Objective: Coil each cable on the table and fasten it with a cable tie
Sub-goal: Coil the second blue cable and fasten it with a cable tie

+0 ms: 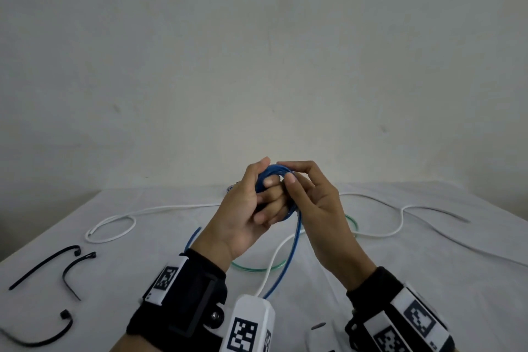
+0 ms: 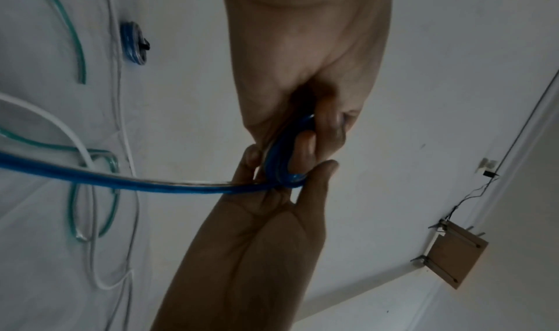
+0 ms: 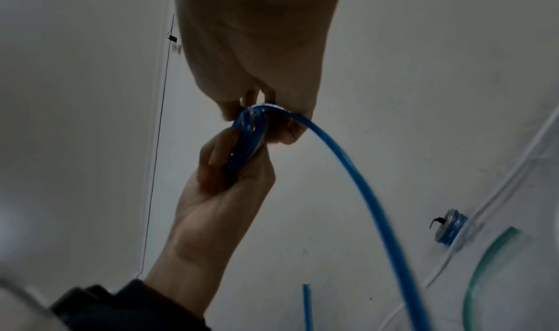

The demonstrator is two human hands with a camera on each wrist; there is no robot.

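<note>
A blue cable (image 1: pixel 273 177) is wound into a small coil held above the table. My left hand (image 1: pixel 258 191) grips the coil, thumb behind it and fingers curled across its front. My right hand (image 1: pixel 295 180) pinches the coil's upper right edge with thumb and forefinger. The loose blue tail (image 1: pixel 294 246) hangs from the coil to the table between my wrists. The left wrist view has the coil (image 2: pixel 286 159) between both hands, and the right wrist view shows it (image 3: pixel 248 140) edge-on with its tail (image 3: pixel 348 173) arcing down. Three black cable ties (image 1: pixel 43 266) lie at the table's left.
A long white cable (image 1: pixel 114 220) and a green cable (image 1: pixel 257 269) lie loose across the white tablecloth (image 1: pixel 414 251). Another blue coil (image 2: pixel 133 44), bound with a black tie, lies at the table's far side. A bare wall stands behind the table.
</note>
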